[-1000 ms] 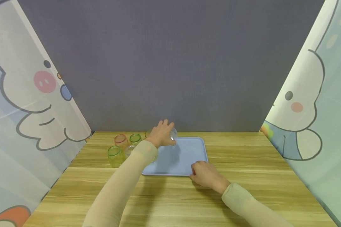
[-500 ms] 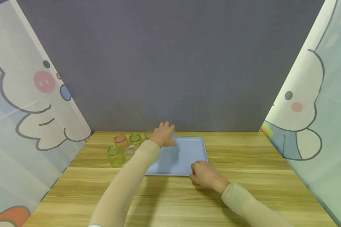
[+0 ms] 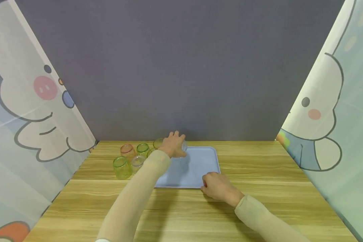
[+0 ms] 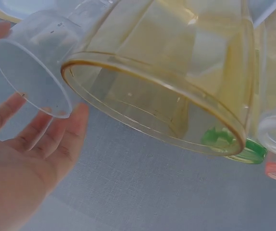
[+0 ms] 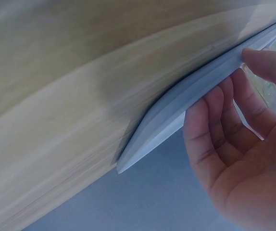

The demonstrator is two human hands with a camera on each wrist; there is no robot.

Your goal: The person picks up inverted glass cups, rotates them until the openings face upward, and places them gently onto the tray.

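Note:
My left hand (image 3: 173,146) reaches over the far left part of a light-blue tray (image 3: 201,164). It holds a clear drinking glass (image 4: 37,62), thumb at one side of the rim and fingers at the other. Right beside that hand in the left wrist view, a yellow-tinted glass (image 4: 176,72) fills much of the picture. At the tray's near right corner, my right hand (image 3: 217,186) grips the rim. Its thumb and curled fingers (image 5: 198,115) meet along the tray edge in the right wrist view. My left forearm hides the tray's left side in the head view.
Left of the tray stand a green glass (image 3: 122,168), a pink glass (image 3: 128,151), a second green glass (image 3: 143,149) and a clear one (image 3: 137,162). A grey panel (image 3: 181,67) rises behind the wooden table (image 3: 260,168). Cartoon-printed curtains (image 3: 320,127) hang at both sides.
The left hand and the clear glass have come down slightly over the tray. The right hand has stayed at the tray corner.

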